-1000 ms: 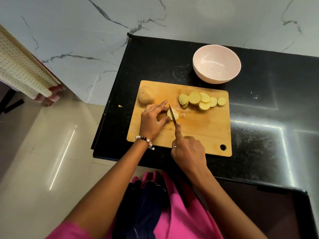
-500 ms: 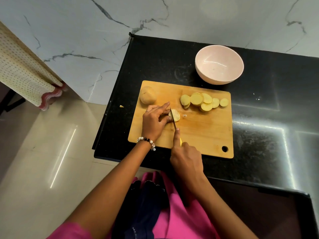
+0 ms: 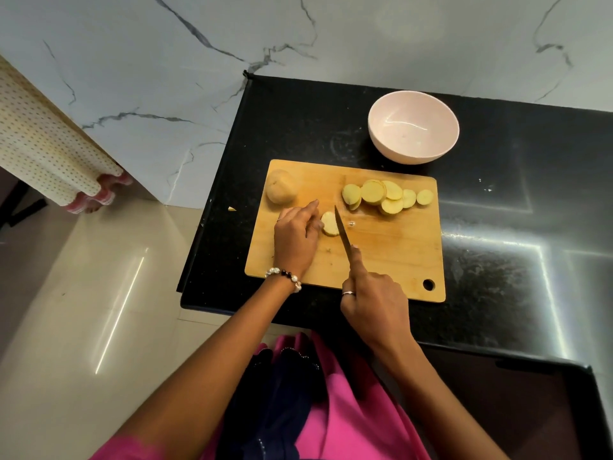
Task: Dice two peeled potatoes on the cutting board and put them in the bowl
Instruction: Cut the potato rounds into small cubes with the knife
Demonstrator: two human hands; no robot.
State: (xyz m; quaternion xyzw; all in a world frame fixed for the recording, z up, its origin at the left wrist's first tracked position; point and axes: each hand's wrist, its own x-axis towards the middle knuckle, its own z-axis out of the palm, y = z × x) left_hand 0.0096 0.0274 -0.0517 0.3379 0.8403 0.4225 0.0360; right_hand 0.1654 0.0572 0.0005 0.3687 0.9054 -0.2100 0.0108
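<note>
Slicing the first potato on the wooden cutting board (image 3: 391, 254).
The left hand (image 3: 295, 237) pinches the yellow potato end (image 3: 330, 224); the right hand (image 3: 373, 300) grips the thin knife (image 3: 342, 232). Next probably comes another careful slice.

The person wears a bright pink garment (image 3: 351, 416) with a short pink sleeve edge (image 3: 109, 451) visible at the lower left of the head view, and a dark navy cloth panel (image 3: 272, 396) with a scalloped edge lies down its centre. The left wrist carries a beaded bracelet (image 3: 286, 276) of pale, pearl-like beads interrupted by a few dark beads. The right hand (image 3: 374, 302) bears a thin silver-coloured ring (image 3: 348, 293) on one finger; both forearms are bare.
</note>
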